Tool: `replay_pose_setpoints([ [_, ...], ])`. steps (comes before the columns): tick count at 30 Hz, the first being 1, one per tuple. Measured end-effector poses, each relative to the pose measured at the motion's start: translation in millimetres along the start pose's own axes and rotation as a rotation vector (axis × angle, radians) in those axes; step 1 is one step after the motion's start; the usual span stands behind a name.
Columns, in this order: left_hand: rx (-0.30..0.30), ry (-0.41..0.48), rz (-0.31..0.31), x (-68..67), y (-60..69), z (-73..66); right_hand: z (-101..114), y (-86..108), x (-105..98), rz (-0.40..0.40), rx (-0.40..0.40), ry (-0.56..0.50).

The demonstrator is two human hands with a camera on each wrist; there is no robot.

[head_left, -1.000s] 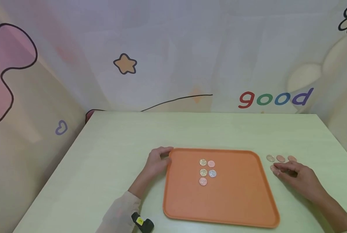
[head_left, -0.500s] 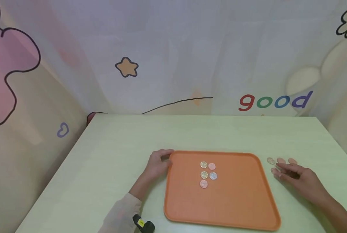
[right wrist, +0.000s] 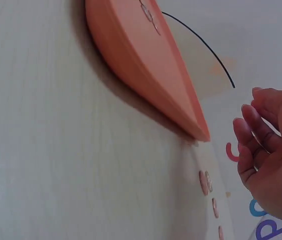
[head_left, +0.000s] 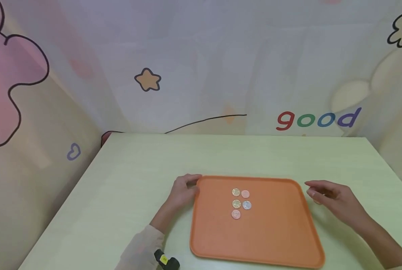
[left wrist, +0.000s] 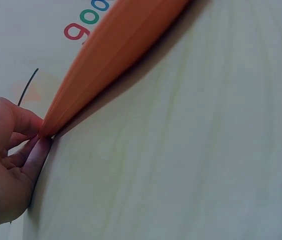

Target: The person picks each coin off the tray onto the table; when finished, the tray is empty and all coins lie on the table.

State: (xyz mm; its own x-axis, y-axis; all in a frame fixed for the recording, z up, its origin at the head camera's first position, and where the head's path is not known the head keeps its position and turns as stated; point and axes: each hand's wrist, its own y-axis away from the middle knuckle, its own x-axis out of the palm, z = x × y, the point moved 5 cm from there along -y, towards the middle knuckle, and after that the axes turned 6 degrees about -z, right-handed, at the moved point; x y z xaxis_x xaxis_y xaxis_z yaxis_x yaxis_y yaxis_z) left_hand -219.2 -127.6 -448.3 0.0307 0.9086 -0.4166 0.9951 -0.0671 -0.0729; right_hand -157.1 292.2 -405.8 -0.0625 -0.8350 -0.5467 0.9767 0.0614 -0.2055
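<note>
An orange tray (head_left: 265, 232) lies on the table with several coins in its upper left part, among them a gold coin (head_left: 236, 192) and a silver coin (head_left: 246, 205). My left hand (head_left: 182, 191) pinches the tray's far left corner between thumb and fingers. Raised just off the tray's right rim, my right hand (head_left: 339, 200) has its thumb and index fingertips close together. A small pinkish sliver between them looks like a coin, mostly hidden by the fingers. Below that hand, a row of coins (right wrist: 214, 207) lies on the table, largely covered by it in the head view.
The pale green table (head_left: 147, 153) runs back to a printed cloth backdrop (head_left: 201, 67). A dark strap device (head_left: 167, 260) sits at the left sleeve (head_left: 140, 245).
My right hand has risen from the coins and moved left toward the tray's right rim. The left hand and the coins in the tray stay as they were. The head view has tilted slightly upward.
</note>
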Motion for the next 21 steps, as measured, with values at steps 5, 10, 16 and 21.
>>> replay_pose_setpoints([
  [5,0.017,0.008,0.004,0.2,1.6,1.5,21,-5.8,16,0.044,-0.065,0.023],
  [10,0.004,0.005,0.002,0.8,1.2,1.3,42,-11.7,39,0.131,-0.107,0.026],
  [16,0.003,0.003,0.002,-0.3,0.8,-1.7,62,-23.8,71,0.274,-0.077,0.005],
  [21,0.005,-0.003,-0.003,-0.4,1.7,-2.2,65,-27.5,96,0.356,-0.088,0.008],
])
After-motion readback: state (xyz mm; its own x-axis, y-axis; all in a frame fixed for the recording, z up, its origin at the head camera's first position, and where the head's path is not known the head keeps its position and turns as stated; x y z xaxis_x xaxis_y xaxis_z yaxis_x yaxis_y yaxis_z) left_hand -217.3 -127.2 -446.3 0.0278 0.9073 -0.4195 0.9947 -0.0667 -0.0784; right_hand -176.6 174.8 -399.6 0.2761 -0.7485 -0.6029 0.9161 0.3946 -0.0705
